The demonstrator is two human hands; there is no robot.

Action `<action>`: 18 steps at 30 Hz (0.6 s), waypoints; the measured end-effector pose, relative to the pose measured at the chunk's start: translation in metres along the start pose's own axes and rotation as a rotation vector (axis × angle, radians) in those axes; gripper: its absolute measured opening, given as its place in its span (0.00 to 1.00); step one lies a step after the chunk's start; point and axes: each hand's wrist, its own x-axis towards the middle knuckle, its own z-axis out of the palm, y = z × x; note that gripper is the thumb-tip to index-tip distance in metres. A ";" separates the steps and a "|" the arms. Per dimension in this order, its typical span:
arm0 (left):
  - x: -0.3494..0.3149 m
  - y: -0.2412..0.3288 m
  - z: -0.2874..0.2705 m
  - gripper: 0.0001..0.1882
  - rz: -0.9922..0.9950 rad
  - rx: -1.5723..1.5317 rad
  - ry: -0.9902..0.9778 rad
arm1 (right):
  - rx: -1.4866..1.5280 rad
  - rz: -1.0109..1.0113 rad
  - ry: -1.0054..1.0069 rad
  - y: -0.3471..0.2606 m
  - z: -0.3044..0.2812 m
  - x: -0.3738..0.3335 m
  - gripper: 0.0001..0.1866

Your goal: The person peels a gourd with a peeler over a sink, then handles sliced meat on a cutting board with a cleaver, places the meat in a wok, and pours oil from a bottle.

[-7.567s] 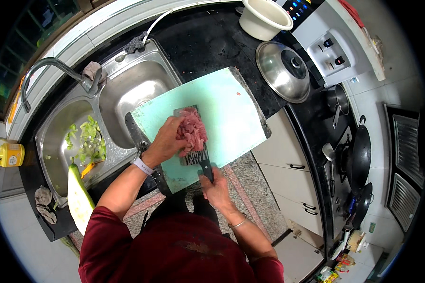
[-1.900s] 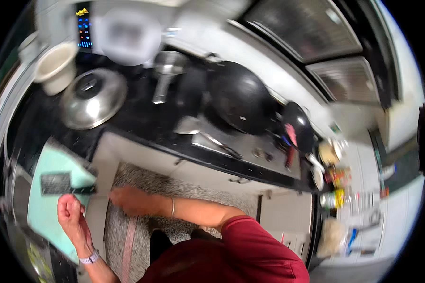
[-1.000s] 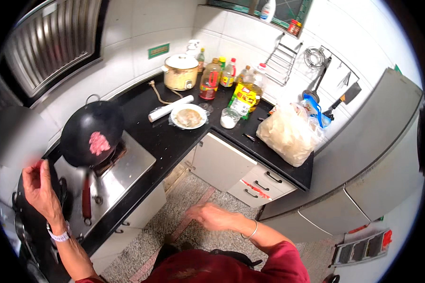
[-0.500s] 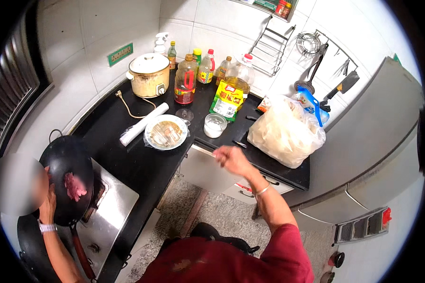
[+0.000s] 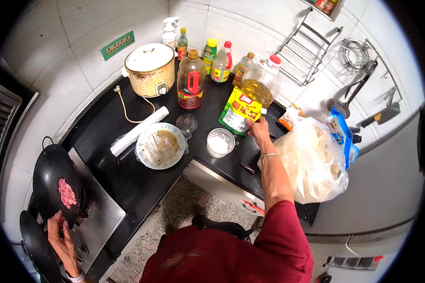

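A yellow-green seasoning pouch stands upright on the black counter, leaning toward the oil jug. My right hand is closed on the pouch's lower right side. Below and left of it sits a clear cup of white powder. At the far left, a black wok holds a lump of raw pinkish meat. My left hand is at the wok's near rim with its fingers bent and drawn together. It covers the spot where the wok's handle joins, so what the fingers hold, if anything, is hidden.
A film-covered plate, a roll of plastic wrap and a cream slow cooker stand left of centre. Behind the pouch are several bottles and an oil jug. A bulging plastic bag lies right of my right arm.
My right hand has moved forward from the counter's front edge and taken hold of the pouch. My left hand has moved from the wok's left side to its near rim. The view has shifted.
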 end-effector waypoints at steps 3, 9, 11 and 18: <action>-0.006 0.023 0.015 0.12 -0.037 0.002 -0.042 | 0.099 -0.078 -0.023 0.015 0.013 0.014 0.16; 0.005 0.060 0.051 0.10 -0.001 -0.014 -0.105 | 0.116 -0.044 -0.319 0.018 0.043 0.025 0.12; 0.008 0.073 0.059 0.10 -0.025 -0.015 -0.145 | 0.069 -0.022 -0.371 0.010 0.052 0.036 0.12; 0.011 0.083 0.073 0.11 0.055 -0.011 -0.163 | -0.078 -0.213 -0.529 -0.008 0.071 0.052 0.07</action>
